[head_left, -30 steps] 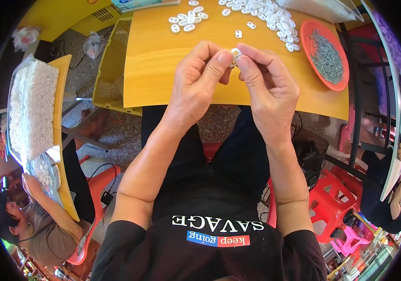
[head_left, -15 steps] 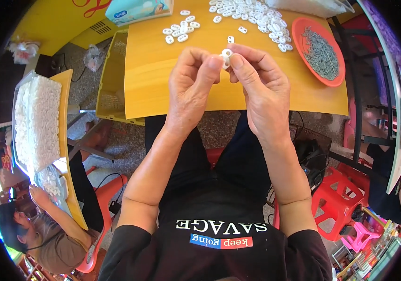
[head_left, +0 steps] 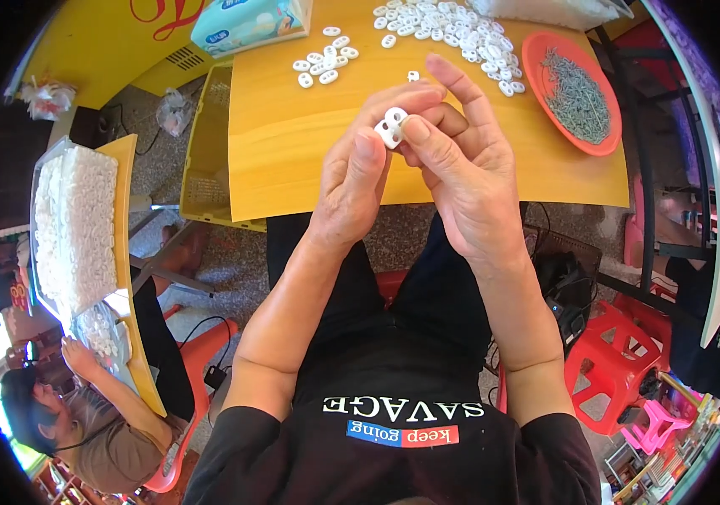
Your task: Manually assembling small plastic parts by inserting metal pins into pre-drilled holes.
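Above the table's near half, my two hands meet around small white plastic pieces with round holes (head_left: 390,128). Two pieces seem to lie against each other, though fingers cover part of them. My left hand (head_left: 350,181) pinches them from the left, its thumb upright at their edge. With its thumb laid on their right side, my right hand (head_left: 473,177) grips them too, and its index finger is raised. A single white piece (head_left: 413,76) lies just beyond my fingers. Farther left sits a small group of white two-hole oval pieces (head_left: 328,61).
A heap of similar white pieces (head_left: 452,29) covers the table's far side. The red bowl (head_left: 530,80) at right holds many metal screws or nails. A tissue pack (head_left: 251,25) lies far left, above a yellow crate (head_left: 200,185). A co-worker (head_left: 99,421) sits at left.
Both hands have drawn slightly nearer and left. The white pieces have turned so several holes face up, and my right index finger has lifted away.
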A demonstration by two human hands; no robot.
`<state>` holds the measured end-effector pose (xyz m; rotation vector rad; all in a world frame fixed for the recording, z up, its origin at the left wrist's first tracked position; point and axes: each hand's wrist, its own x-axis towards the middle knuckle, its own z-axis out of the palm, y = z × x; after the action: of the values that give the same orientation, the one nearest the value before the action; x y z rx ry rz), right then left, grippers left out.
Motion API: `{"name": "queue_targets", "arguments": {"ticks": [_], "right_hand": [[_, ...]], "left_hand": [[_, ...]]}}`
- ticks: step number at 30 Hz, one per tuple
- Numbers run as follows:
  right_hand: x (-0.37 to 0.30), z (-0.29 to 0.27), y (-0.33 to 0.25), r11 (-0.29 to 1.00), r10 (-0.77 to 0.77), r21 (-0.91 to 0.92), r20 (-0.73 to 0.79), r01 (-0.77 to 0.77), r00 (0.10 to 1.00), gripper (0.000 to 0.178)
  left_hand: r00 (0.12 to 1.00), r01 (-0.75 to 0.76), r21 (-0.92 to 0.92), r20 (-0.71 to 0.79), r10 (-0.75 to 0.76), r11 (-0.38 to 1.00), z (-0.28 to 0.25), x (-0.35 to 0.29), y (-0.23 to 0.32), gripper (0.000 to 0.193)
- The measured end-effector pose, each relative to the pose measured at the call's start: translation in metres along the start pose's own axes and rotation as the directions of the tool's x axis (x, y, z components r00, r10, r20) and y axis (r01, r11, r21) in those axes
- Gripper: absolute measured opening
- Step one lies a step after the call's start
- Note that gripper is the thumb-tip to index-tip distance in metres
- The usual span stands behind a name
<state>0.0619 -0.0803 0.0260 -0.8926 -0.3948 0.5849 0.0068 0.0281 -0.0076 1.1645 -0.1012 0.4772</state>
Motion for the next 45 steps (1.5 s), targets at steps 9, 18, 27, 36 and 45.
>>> {"name": "queue_targets", "arguments": {"ticks": [9, 18, 27, 36, 45], "right_hand": [[-0.008, 0.009, 0.005, 0.985, 0.045, 0.162, 0.047, -0.052, 0.998, 0.070], [-0.008, 0.007, 0.018, 0.990, 0.048, 0.135, 0.018, -0.050, 0.999, 0.069], [0.004, 0.000, 0.012, 0.990, 0.116, -0.084, 0.001, -0.116, 0.993, 0.051], [0.076, -0.082, -0.005, 0.441, -0.246, -0.894, -0.035, 0.080, 0.969, 0.020], [0.101, -0.077, 0.003, -0.178, -0.182, -0.967, 0.212, 0.180, 0.960, 0.014]], "left_hand": [[0.992, -0.117, -0.100, 0.039, 0.121, 0.988, -0.002, -0.007, 0.000, 0.041], [0.998, -0.022, -0.279, 0.044, 0.035, 0.960, -0.007, -0.007, -0.007, 0.030], [0.993, 0.014, 0.002, -0.119, -0.013, 1.000, -0.027, 0.002, 0.015, 0.026], [0.913, 0.257, 0.712, -0.401, 0.079, 0.653, -0.192, -0.012, 0.084, 0.029], [0.932, 0.215, 0.940, -0.278, 0.233, 0.264, -0.210, -0.030, 0.070, 0.039]]}}
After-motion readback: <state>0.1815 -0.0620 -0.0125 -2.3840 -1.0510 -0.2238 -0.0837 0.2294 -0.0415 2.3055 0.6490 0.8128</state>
